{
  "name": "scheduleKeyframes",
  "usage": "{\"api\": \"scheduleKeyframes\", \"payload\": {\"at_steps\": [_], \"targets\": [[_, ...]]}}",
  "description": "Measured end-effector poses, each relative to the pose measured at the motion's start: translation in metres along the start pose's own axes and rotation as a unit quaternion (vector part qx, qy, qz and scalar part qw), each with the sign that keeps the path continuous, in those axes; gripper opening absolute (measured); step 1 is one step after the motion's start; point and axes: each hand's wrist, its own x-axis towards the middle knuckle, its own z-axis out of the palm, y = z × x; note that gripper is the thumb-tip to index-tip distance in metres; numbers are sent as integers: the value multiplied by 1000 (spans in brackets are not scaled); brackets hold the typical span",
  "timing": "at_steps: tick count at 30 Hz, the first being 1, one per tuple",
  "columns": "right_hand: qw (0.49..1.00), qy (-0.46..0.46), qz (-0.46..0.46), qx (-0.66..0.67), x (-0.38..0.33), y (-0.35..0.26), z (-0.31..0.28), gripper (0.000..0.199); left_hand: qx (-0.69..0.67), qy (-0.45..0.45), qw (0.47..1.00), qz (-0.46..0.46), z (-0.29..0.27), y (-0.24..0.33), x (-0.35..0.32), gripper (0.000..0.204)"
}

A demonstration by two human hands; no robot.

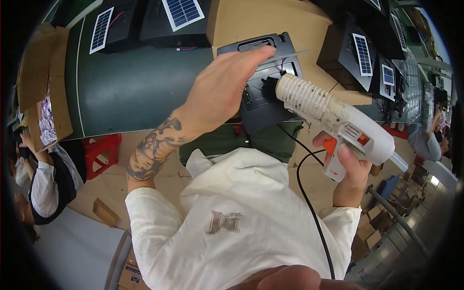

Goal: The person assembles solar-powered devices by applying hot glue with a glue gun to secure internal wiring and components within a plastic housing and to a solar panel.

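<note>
The right hand [350,166] grips the white glue gun [338,118], its long barrel pointing up-left at the black housing [263,96], which lies just beyond the left hand [222,89], whose fingers rest flat on its upper edge.

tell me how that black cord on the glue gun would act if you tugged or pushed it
The black cord would likely be floppy: it hangs in a loose curve from the white glue gun held in the right hand. Pushed, it would probably bend aside rather than resist. A tug might drag on the gun, since it is attached at the handle.
</note>
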Motion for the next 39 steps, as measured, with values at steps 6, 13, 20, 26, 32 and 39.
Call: {"api": "scheduleKeyframes", "payload": {"at_steps": [6, 13, 20, 26, 32, 39], "targets": [[1000, 5, -12, -17, 7, -1, 4, 60, 10, -2, 1000, 26, 2, -8, -4, 52], [999, 19, -7, -36, 5, -1, 3, 59, 27, -4, 999, 39, 2, -10, -4, 57], [998, 12, 9, -53, 3, -1, -4, 58, 20, -6, 1000, 12, 2, -6, -4, 57], [998, 26, 6, -65, 1, -5, -4, 56, 13, 12, 1000, 8, 4, -3, -3, 57], [991, 115, -9, -62, -2, -9, 11, 59, 25, 8, 1000, 15, 3, -4, -4, 59], [994, 53, -13, -96, 0, -24, 8, 55, 16, 10, 1000, 22, 3, -6, -5, 59]]}}
